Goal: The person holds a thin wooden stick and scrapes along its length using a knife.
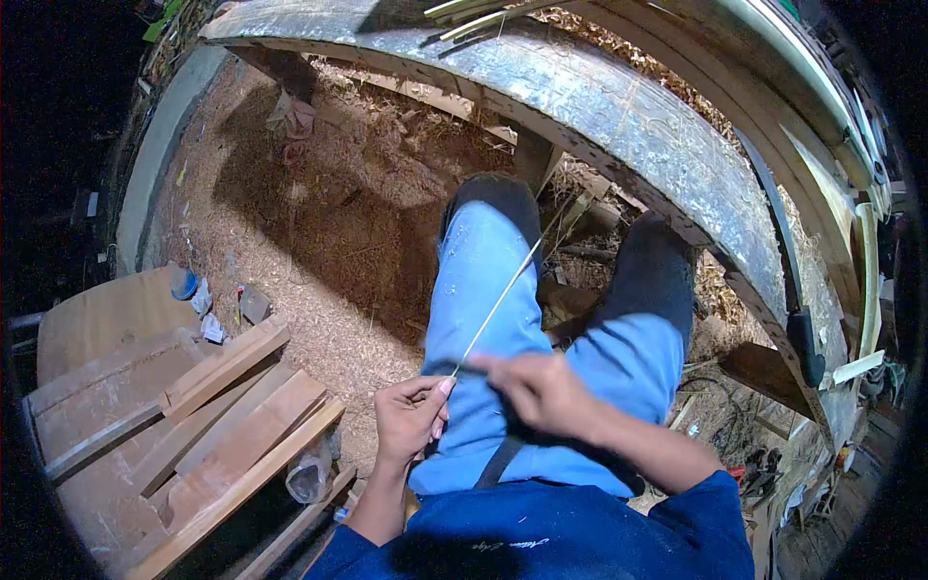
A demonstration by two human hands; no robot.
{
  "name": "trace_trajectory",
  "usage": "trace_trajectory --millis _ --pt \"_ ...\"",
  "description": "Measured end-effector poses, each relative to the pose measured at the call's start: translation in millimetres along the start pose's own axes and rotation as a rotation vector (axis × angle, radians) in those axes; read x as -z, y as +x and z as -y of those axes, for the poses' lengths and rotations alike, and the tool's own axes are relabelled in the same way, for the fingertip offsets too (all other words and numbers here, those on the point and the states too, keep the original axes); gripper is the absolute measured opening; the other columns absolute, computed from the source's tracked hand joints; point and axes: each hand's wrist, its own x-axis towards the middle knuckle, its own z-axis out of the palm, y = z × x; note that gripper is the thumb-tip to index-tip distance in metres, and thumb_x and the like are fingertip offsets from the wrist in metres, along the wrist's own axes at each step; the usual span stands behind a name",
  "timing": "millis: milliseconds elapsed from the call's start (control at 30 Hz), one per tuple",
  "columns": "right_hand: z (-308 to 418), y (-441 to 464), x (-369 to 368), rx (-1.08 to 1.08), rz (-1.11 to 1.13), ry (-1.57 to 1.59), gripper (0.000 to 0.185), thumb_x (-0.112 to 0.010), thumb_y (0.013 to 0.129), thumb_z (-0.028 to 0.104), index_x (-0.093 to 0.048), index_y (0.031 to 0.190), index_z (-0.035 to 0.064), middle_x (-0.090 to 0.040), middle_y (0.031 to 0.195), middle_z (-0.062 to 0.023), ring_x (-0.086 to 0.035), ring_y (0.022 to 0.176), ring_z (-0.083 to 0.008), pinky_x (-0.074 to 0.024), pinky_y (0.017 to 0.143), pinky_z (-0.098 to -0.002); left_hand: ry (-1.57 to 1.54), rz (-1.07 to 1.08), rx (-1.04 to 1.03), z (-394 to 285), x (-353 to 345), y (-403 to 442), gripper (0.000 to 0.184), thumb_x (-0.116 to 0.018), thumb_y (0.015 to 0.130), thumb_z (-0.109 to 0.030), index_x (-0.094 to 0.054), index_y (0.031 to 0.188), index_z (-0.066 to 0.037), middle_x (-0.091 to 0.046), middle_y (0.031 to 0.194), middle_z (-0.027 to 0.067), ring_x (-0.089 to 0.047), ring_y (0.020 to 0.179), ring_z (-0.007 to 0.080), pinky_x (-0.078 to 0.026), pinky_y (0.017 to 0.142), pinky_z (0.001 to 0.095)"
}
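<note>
A thin, pale strip, likely bamboo [501,302], runs up from my left hand [414,414] over my blue-trousered thigh, its far end near my knees. My left thumb and fingers pinch its near end. Beside them, my right hand [546,394] is closed and smeared by motion. A narrow dark knife-like blade [472,366] sticks out from it and meets the strip close to my left fingertips. Most of this tool is hidden in the fist. A dark band [499,464] lies on my lap below the right hand; whether it belongs to the tool, I cannot tell.
A worn plank bench [619,106] curves across in front of my knees, with several slats [493,17] on top. A long dark blade with a black handle [804,348] rests at its right. Wood pieces [246,435] are stacked at left. Shavings [329,280] cover the ground.
</note>
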Motion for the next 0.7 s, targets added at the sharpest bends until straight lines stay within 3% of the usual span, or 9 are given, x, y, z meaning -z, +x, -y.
trace_trajectory --millis 67,200,267,367,500,533,600,667,700 --pt "24.1 -2.9 2.5 -0.046 0.141 -0.111 0.034 -0.069 0.099 0.013 -0.074 0.133 0.0123 -0.066 0.072 -0.0209 -0.068 0.068 -0.0379 -0.0547 0.064 -0.0484 -0.034 0.033 -0.016 5.8 4.1 1.8 0.015 -0.073 0.101 -0.006 -0.078 0.106 0.007 -0.068 0.066 0.0058 -0.053 0.046 0.0058 -0.040 0.041 0.0233" --pt "-8.7 32.0 28.3 -0.176 -0.337 -0.007 0.026 -0.068 0.099 0.010 -0.078 0.124 0.0077 -0.076 0.091 -0.0215 -0.074 0.071 -0.0343 -0.0587 0.068 -0.0420 0.027 0.004 -0.001 -2.2 -1.0 -0.7 0.015 -0.072 0.102 -0.006 -0.078 0.106 0.007 -0.068 0.066 0.0060 -0.053 0.046 0.0061 -0.040 0.041 0.0235" --pt "-5.6 26.6 28.4 -0.236 -0.328 -0.068 0.031 -0.069 0.099 0.010 -0.076 0.129 0.0100 -0.075 0.088 -0.0210 -0.073 0.071 -0.0350 -0.0584 0.067 -0.0436 0.005 0.013 -0.019 -3.1 -5.2 -0.8 0.017 -0.072 0.102 -0.009 -0.078 0.103 0.007 -0.067 0.064 0.0057 -0.052 0.043 0.0066 -0.038 0.039 0.0221" --pt "24.2 0.0 4.7 -0.062 0.118 -0.124 0.030 -0.071 0.096 0.004 -0.078 0.125 0.0050 -0.071 0.080 -0.0204 -0.070 0.069 -0.0360 -0.0563 0.065 -0.0422 -0.021 -0.003 -0.027 3.2 -4.4 2.6 0.018 -0.071 0.103 -0.010 -0.078 0.103 0.007 -0.066 0.063 0.0049 -0.051 0.043 0.0065 -0.037 0.039 0.0218" --pt "-4.2 19.3 25.2 -0.168 -0.130 -0.019 0.026 -0.065 0.101 0.004 -0.076 0.125 0.0019 -0.073 0.082 -0.0166 -0.067 0.070 -0.0155 -0.0553 0.067 -0.0340 0.019 0.017 -0.009 -5.4 -3.0 0.8 0.016 -0.071 0.103 -0.007 -0.079 0.105 0.006 -0.067 0.065 0.0049 -0.052 0.045 0.0054 -0.038 0.041 0.0233" --pt "-11.0 31.2 29.0 -0.159 -0.312 0.007 0.027 -0.064 0.102 0.009 -0.076 0.126 0.0035 -0.073 0.090 -0.0267 -0.076 0.074 -0.0291 -0.0568 0.067 -0.0402 0.012 0.021 -0.005 -7.5 -4.7 0.2 0.016 -0.071 0.103 -0.008 -0.079 0.104 0.006 -0.066 0.064 0.0048 -0.051 0.045 0.0053 -0.038 0.041 0.0232" --pt "-5.0 34.4 32.7 -0.241 -0.323 -0.038 0.029 -0.065 0.102 0.009 -0.075 0.128 0.0043 -0.073 0.087 -0.0252 -0.074 0.074 -0.0321 -0.0570 0.067 -0.0432 0.006 0.033 -0.002 -8.4 -6.5 -0.4 0.016 -0.070 0.103 -0.008 -0.079 0.104 0.006 -0.066 0.063 0.0046 -0.051 0.045 0.0053 -0.038 0.040 0.0232" --pt "-6.8 10.3 9.2 0.007 -0.116 -0.042 0.030 -0.066 0.101 0.010 -0.075 0.130 0.0057 -0.072 0.085 -0.0238 -0.073 0.074 -0.0350 -0.0569 0.068 -0.0458 0.009 0.018 0.003 -8.2 -8.5 1.5 0.016 -0.070 0.103 -0.007 -0.079 0.103 0.006 -0.065 0.062 0.0041 -0.051 0.044 0.0052 -0.037 0.040 0.0228" --pt "7.6 1.9 3.8 -0.067 0.044 -0.045 0.031 -0.067 0.099 0.009 -0.075 0.130 0.0067 -0.072 0.085 -0.0231 -0.072 0.075 -0.0375 -0.0573 0.069 -0.0471 0.008 0.020 0.001 -5.8 -7.5 2.0 0.016 -0.070 0.103 -0.007 -0.079 0.103 0.006 -0.065 0.062 0.0041 -0.051 0.044 0.0052 -0.037 0.040 0.0228"
